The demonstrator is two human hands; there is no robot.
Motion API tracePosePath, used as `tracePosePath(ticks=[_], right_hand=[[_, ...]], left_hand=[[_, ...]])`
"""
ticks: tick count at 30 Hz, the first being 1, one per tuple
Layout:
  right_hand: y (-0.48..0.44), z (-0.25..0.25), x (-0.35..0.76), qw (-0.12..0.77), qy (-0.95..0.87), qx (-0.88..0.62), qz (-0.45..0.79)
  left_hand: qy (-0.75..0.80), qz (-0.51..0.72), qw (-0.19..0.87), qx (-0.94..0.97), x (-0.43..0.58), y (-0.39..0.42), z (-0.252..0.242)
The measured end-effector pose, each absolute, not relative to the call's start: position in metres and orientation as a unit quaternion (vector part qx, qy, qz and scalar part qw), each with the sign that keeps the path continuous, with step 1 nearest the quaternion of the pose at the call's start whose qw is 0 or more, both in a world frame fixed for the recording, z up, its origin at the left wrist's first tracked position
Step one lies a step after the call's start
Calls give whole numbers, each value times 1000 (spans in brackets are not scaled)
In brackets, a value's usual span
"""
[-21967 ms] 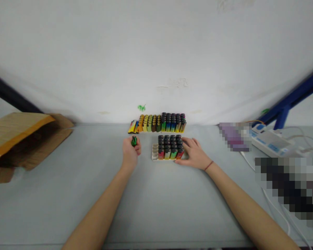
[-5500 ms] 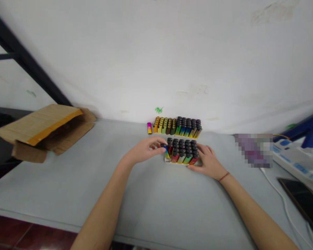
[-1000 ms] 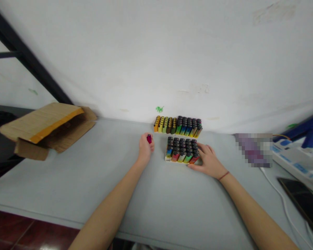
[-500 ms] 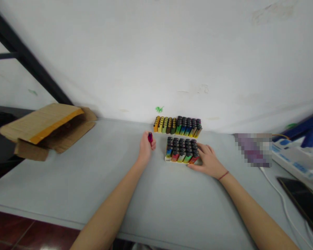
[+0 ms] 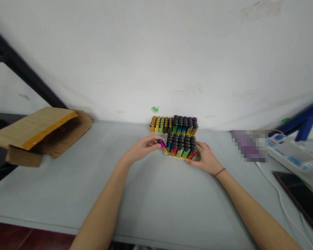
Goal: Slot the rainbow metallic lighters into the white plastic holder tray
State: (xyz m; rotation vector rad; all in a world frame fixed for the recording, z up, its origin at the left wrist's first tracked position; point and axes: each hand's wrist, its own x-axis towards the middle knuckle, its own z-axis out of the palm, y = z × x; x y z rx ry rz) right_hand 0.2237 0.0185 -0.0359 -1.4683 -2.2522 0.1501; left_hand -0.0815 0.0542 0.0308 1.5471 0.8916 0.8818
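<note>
My left hand point(image 5: 143, 147) pinches a purple-and-yellow lighter point(image 5: 162, 146) with a black top. This lighter tilts against the left end of a block of multicoloured lighters point(image 5: 181, 147), its foot at the pale tray edge. My right hand point(image 5: 205, 158) grips the block's right side, thumb at the front corner and fingers behind; part of that side is hidden. Just behind stand two more lighter groups by the wall: yellow to dark ones point(image 5: 161, 125) on the left, and black-topped green, blue and yellow ones point(image 5: 185, 125) on the right.
An open cardboard box point(image 5: 41, 130) lies at the left of the grey table point(image 5: 151, 201). On the right are a white power strip point(image 5: 294, 159), a dark phone point(image 5: 299, 194), a white cable point(image 5: 279, 198) and a blurred-out purplish item point(image 5: 249, 146). A white wall closes the back.
My left hand has moved right, bringing the purple lighter from beside the block to its left end. My right hand still holds the block's right side. The view has shifted slightly.
</note>
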Motion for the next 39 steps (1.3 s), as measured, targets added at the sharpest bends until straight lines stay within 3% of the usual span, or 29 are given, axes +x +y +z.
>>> tracePosePath(ticks=[6,22,39], right_hand=[[19,-37,224,216,-816,-534,52],[18,-38,222,216,-816,-533,49],[23,-32,226,259,-812,-516,84]], left_hand=[[381,316,537,683,-78,55,23],[393,353,393,753,-68,51,21],[429,349,363,750,-77,58,2]])
